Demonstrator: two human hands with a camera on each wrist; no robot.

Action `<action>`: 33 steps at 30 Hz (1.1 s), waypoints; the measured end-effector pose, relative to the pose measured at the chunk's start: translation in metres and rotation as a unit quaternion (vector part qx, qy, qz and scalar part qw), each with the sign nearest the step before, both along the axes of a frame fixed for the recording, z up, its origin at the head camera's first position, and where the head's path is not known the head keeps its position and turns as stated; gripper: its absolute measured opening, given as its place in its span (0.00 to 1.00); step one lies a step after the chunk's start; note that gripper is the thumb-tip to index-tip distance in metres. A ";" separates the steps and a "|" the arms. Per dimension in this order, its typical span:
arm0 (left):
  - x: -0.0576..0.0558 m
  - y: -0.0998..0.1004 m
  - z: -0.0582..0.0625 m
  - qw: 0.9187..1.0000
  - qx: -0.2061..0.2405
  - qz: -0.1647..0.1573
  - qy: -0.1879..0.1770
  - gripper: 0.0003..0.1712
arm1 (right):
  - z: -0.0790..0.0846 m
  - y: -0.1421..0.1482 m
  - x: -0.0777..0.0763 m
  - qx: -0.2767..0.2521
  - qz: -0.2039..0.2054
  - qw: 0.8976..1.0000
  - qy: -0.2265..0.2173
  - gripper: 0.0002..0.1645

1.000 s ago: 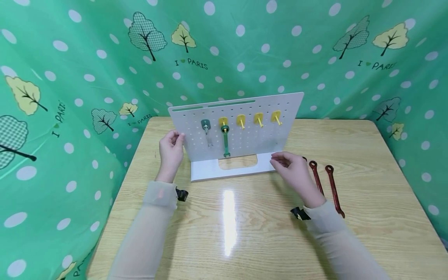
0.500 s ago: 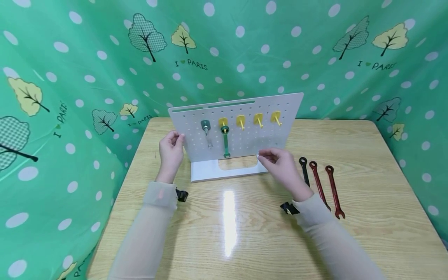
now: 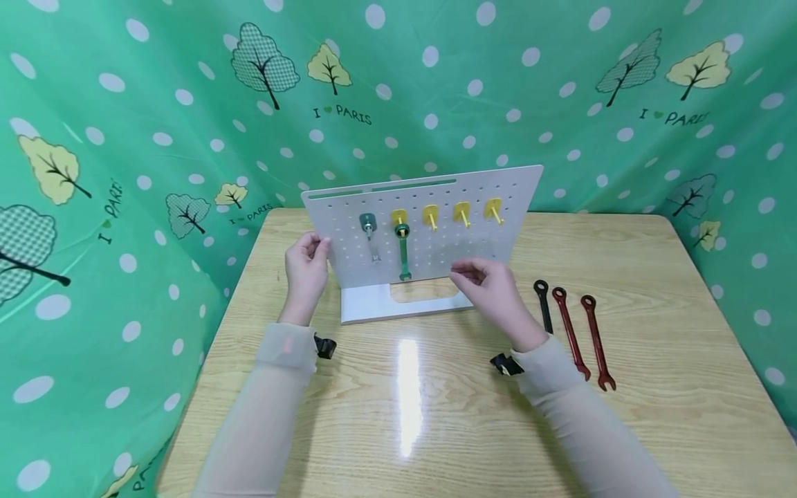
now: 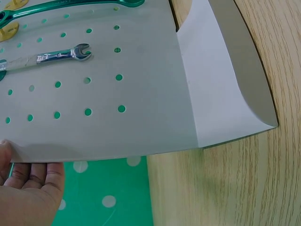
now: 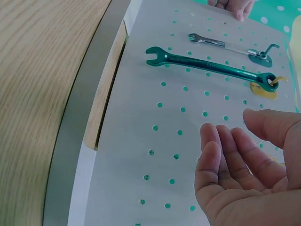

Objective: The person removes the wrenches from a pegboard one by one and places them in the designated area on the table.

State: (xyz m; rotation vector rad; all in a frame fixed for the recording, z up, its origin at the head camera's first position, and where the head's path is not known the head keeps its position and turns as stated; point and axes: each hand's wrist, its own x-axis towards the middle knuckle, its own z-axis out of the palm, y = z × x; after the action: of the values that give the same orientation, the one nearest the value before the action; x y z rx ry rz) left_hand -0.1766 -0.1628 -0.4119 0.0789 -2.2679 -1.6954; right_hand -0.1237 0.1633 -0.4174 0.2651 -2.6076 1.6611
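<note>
A green wrench [image 5: 211,66] and silver wrench [image 5: 228,46] hang between the hands [image 5: 256,165].

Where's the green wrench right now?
In the head view, the green wrench hangs on the pegboard, on the second hook from the left, just right of the small silver wrench.

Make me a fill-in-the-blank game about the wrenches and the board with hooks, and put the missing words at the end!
1. The green wrench hangs from a hook coloured ____.
2. The board gripped by the left hand has rows of small round ____.
3. On the table, the black wrench lies beside two wrenches coloured ____.
4. The bare hooks number ____.

Missing words: yellow; holes; red; three.
</note>
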 end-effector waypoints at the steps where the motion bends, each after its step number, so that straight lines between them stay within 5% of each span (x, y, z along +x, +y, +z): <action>1: 0.000 0.000 0.000 1.000 0.001 0.000 0.000 0.12 | 0.001 -0.001 -0.001 0.000 0.001 1.000 0.000 0.11; 33: -0.001 0.000 -0.001 1.000 0.004 -0.001 0.009 0.10 | 0.004 -0.035 -0.024 -0.017 0.036 0.999 0.016 0.12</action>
State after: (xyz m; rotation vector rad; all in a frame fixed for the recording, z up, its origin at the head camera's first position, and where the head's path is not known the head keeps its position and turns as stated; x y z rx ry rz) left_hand -0.1774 -0.1629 -0.4127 0.0631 -2.2482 -1.6988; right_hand -0.1475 0.1286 -0.4133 0.3842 -2.5735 1.7066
